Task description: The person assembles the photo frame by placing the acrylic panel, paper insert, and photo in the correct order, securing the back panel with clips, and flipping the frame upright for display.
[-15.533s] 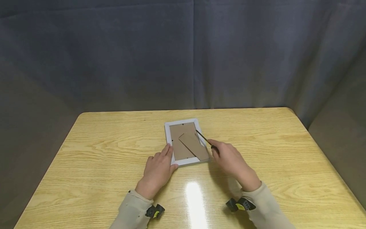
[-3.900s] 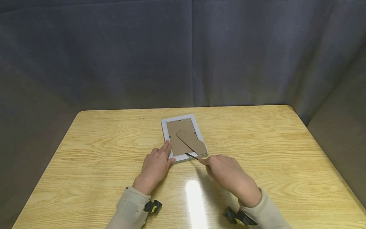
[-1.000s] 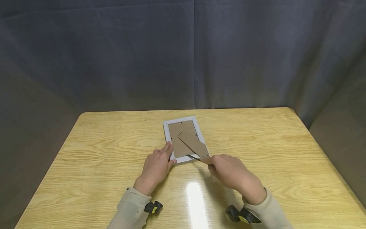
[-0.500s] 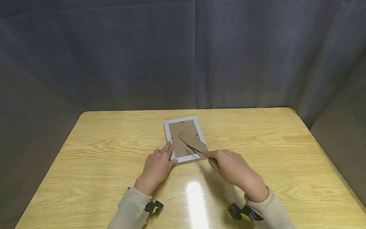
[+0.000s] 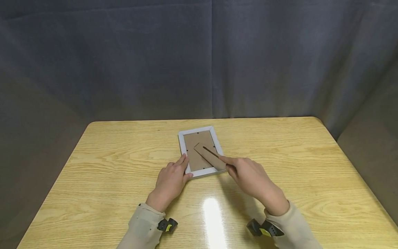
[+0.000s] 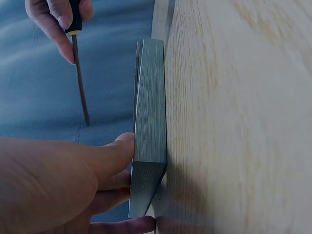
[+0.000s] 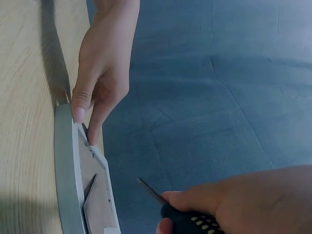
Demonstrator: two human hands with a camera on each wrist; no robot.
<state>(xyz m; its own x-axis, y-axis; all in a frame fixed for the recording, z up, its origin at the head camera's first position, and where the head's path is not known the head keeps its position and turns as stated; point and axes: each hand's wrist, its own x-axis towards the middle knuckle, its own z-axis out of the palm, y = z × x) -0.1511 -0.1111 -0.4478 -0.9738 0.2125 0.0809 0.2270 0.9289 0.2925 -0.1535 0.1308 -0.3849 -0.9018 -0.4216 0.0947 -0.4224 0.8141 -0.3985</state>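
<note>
A picture frame (image 5: 196, 131) with a pale rim lies face down on the table, its brown backing board (image 5: 190, 143) and slanted cardboard stand (image 5: 207, 156) facing up. My left hand (image 5: 170, 178) holds the frame's near left corner, thumb at the near edge and fingers along the left side. In my right hand (image 5: 252, 174) is a screwdriver (image 7: 192, 219) with a black, yellow-dotted handle. Its thin shaft (image 6: 80, 83) points over the backing, with the tip raised off the frame in both wrist views. Small dark tabs (image 5: 198, 132) sit along the rim's inner edge.
The frame rests on a wooden table (image 5: 124, 148) with rounded far corners. Dark grey curtains (image 5: 149, 69) hang behind it and at both sides. Each sleeved wrist carries a small black camera (image 5: 168, 225).
The screwdriver's tip has lifted from the near-edge tab and moved away over the stand, the right hand going with it. Earlier it was at the right edge. The left hand keeps its hold.
</note>
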